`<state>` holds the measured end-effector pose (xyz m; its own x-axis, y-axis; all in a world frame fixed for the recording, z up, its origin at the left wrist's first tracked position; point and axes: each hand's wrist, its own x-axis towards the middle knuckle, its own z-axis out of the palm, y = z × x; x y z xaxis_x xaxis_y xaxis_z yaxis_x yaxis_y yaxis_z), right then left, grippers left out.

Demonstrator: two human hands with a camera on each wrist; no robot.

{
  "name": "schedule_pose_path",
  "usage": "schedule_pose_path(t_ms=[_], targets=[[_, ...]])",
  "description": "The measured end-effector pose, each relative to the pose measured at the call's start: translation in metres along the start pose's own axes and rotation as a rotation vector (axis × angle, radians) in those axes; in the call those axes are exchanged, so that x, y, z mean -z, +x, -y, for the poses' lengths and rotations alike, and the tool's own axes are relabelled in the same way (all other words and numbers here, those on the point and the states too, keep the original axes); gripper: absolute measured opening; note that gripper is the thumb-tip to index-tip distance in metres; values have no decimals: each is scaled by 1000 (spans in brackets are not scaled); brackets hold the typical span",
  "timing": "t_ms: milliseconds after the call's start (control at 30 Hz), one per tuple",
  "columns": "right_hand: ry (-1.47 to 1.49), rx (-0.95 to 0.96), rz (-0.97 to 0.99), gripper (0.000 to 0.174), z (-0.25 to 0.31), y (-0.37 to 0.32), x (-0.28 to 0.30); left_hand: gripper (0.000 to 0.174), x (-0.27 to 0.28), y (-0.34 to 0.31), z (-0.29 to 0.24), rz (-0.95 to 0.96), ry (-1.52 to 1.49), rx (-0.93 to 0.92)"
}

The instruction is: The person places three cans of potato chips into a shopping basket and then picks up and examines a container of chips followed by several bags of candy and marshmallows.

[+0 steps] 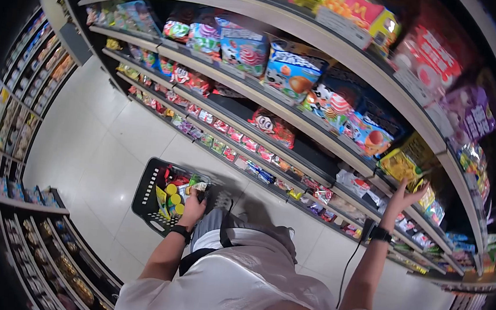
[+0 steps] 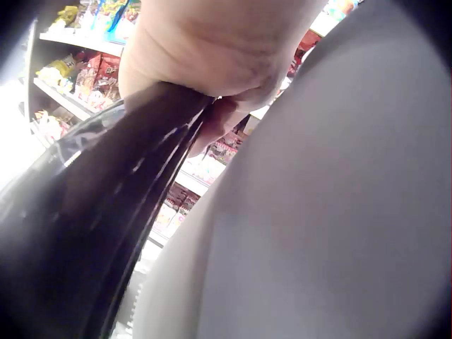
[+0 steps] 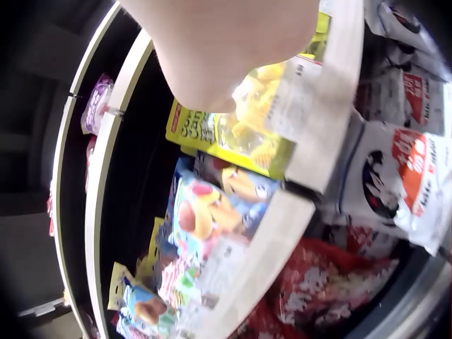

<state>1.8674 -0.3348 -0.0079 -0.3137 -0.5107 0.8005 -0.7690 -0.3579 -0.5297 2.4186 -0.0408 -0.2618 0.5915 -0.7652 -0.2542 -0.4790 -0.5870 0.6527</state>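
Note:
My left hand [image 1: 195, 207] grips the dark handle [image 2: 134, 162] of a black shopping basket [image 1: 151, 191] beside my leg. In the left wrist view the curled fingers wrap over that glossy handle. Colourful packets [image 1: 173, 198], some with round yellow parts, lie in the basket. My right hand [image 1: 403, 201] reaches to the shelf at the right, fingers spread at a yellow bag of corn candy [image 1: 400, 165]. From the right wrist, the hand overlaps the top of a corn candy bag [image 3: 233, 138] standing behind a price label; its fingertips are hidden there.
A long shelf unit [image 1: 298, 103] of bagged sweets curves along my front and right. Beside the corn candy are blue ice-cream-picture bags [image 3: 212, 212]; white rabbit-print bags [image 3: 392, 173] sit one shelf below. Pale floor tiles [image 1: 93, 160] separate it from shelves [image 1: 36, 255] at the left.

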Motion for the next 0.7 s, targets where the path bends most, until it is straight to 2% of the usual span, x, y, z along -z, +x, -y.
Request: schedule_pose_path(t_ms=[67, 133, 200, 233, 267, 300, 333, 367, 433, 467, 533, 600, 667, 700], targets=[[41, -152, 65, 74, 34, -51, 1, 54, 5, -1, -7, 61, 31, -20], [58, -181, 200, 75, 50, -109, -6, 53, 7, 0, -6, 58, 28, 8], [24, -257, 374, 68, 53, -172, -17, 50, 6, 4, 4, 45, -12, -52], [128, -459, 541, 68, 25, -213, -24, 47, 10, 5, 3, 86, -29, -25], [148, -312, 577, 65, 12, -250, -35, 47, 14, 6, 4, 81, -32, -20], [309, -494, 571, 61, 25, -279, -41, 46, 17, 7, 6, 80, -21, -42], [136, -451, 759, 59, 21, -298, -43, 45, 20, 7, 9, 78, -10, -63], [183, -692, 948, 53, 45, -300, -43, 45, 20, 8, 16, 43, -6, -121], [247, -450, 1150, 40, 42, -335, -52, 44, 37, 7, 15, 71, -13, -85], [248, -549, 1309, 36, 67, -329, -50, 44, 44, 6, 16, 110, -21, -53], [338, -565, 1549, 34, 73, -336, -60, 44, 48, 15, 36, 92, -20, -79], [358, -545, 1574, 33, 70, -347, -71, 43, 61, 20, 43, 61, -28, -118], [386, -522, 1598, 32, 72, -349, -80, 46, 78, 25, 47, 101, 9, -55], [290, -538, 1657, 32, 75, -344, -88, 47, 86, 29, 53, 95, 30, -72]])
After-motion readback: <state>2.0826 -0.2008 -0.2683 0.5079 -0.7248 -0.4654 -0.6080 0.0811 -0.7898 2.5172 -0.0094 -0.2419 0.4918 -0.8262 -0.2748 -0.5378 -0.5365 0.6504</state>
